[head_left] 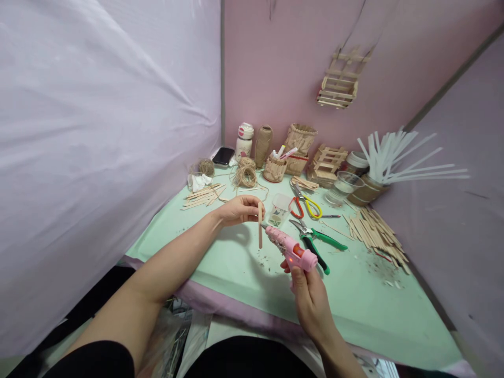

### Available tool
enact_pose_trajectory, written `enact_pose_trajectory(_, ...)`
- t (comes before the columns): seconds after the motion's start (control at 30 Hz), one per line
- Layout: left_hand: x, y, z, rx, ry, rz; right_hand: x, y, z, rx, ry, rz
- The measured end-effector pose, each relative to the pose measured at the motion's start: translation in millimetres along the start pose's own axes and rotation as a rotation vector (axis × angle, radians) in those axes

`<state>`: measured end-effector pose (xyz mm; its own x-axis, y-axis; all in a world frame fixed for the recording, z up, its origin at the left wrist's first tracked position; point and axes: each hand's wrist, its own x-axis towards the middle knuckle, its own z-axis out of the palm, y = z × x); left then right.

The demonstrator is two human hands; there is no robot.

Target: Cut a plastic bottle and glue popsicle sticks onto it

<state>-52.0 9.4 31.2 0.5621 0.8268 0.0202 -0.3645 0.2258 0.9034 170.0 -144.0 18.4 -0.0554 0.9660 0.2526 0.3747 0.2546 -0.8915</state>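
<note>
On the mint-green table [244, 262], finished stick crates [326, 164] stand far beyond your grips. Your right hand [309, 299] is closed around the pink plastic glue gun [291, 251], nozzle aimed left. Your left hand [236, 210] pinches a flat wooden craft stick [260, 228] upright just before that nozzle; it looks bare, so gluing seems unstarted.

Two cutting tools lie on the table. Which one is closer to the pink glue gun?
The green-handled cutters, lying right beside the glue gun in the right hand. The scissors with one red and one yellow handle lie farther back.
</note>
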Motion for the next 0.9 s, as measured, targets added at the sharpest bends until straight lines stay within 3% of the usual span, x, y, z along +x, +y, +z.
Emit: enact_pose_trajectory(0.9, -1.0, 7.5, -2.7, -0.009, 0.052, 0.064, -3.9, -0.9, -3.6, -0.052, -0.031, -0.048)
